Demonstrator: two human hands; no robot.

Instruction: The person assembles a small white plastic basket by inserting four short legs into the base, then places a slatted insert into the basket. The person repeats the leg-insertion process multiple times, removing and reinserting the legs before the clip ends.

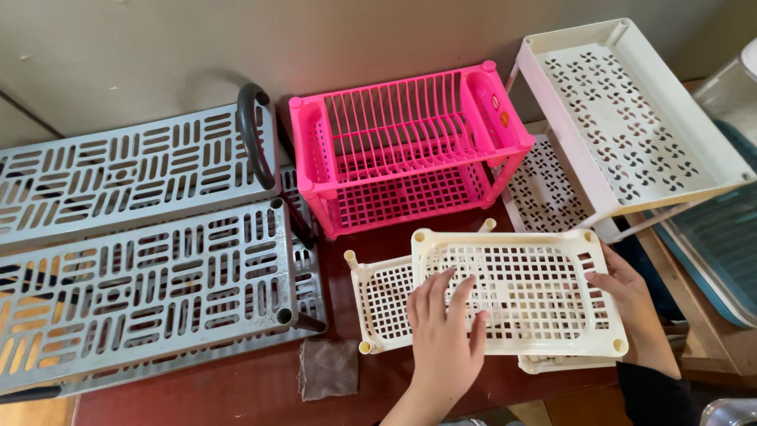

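A cream plastic rack tray (544, 268) with a square grid bottom lies tilted over a lower cream tray (382, 304) on the dark red table. My left hand (445, 339) rests flat on the upper tray's grid, fingers spread. At the tray's right edge, my right hand (627, 288) grips the rim. Short corner posts stick up from the lower tray.
A pink two-tier rack (410, 146) stands behind. Grey slotted shelf racks (142, 260) with a black handle fill the left. A white perforated shelf unit (631, 118) stands at the right. A brown cloth (327, 367) lies near the table's front edge.
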